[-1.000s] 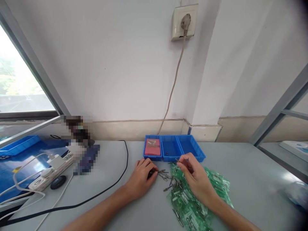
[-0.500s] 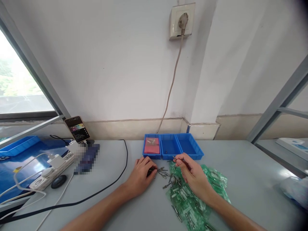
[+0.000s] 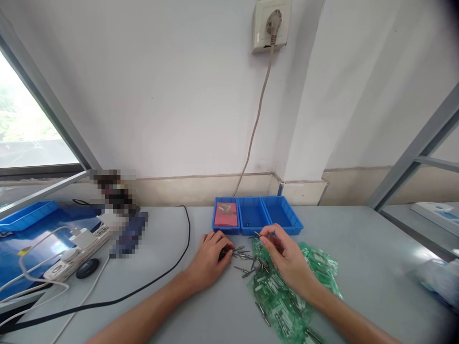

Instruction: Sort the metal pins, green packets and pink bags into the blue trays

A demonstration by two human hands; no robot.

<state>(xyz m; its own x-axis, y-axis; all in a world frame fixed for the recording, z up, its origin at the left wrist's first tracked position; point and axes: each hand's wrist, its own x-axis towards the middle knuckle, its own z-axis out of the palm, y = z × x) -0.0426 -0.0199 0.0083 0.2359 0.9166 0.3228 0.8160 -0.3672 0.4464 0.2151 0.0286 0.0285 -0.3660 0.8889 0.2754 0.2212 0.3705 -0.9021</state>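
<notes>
My left hand point(image 3: 211, 254) rests on the table, its fingers curled round a bunch of small metal pins point(image 3: 224, 253) that shows between thumb and forefinger. Just to its right lies a loose pile of similar pins point(image 3: 244, 256), thin and stepped in shape. Between thumb and forefinger, my right hand point(image 3: 287, 255) pinches one slim metal pin point(image 3: 257, 234), held close to the front of the blue bins. Beneath that hand spread green-tinted clear plastic bags point(image 3: 281, 301) with more metal pins inside. Another metal pin point(image 3: 263, 314) lies at the bags' left edge.
Three joined blue bins stand by the wall: the left bin point(image 3: 214, 220) holds a red packet, the middle bin point(image 3: 253, 210) a tiny part. A black cable point(image 3: 158, 275) crosses the table's left side, near a power strip point(image 3: 57, 273) and a dark mouse point(image 3: 87, 268).
The view has tilted slightly. One or two pins now lie farther left at the near side of the loose pile. Both hands keep nearly the same places and grips.
</notes>
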